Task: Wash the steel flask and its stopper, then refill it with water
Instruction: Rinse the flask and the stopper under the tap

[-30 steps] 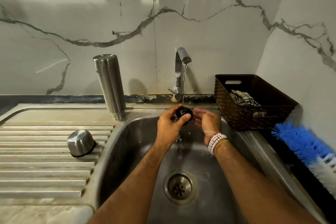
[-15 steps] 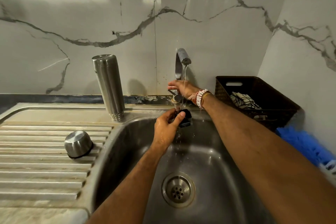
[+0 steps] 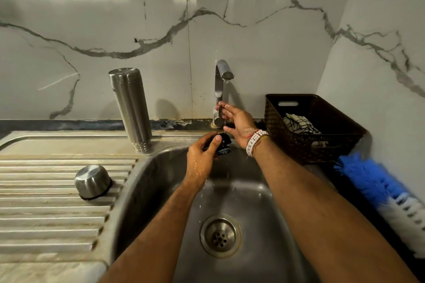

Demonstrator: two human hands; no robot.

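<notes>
The steel flask (image 3: 130, 108) stands upside down, mouth down, at the back of the draining board. Its steel cap (image 3: 92, 181) lies upside down on the ridges to the left of the sink. My left hand (image 3: 202, 158) grips the black stopper (image 3: 224, 146) over the back of the sink bowl (image 3: 264, 190), under the tap (image 3: 222, 82). My right hand (image 3: 234, 122) reaches to the tap's lever (image 3: 218, 115), fingers on it. Only a thin trickle falls from the spout.
A dark woven basket (image 3: 310, 131) with a patterned cloth (image 3: 299, 124) stands right of the tap. A blue and white brush (image 3: 381, 190) lies on the counter at the right. The drain (image 3: 220, 235) sits mid-bowl. Marble walls close the back and right.
My right hand left the stopper and went up to the tap's lever. The full stream of water has thinned to a trickle. My left hand keeps the stopper under the spout.
</notes>
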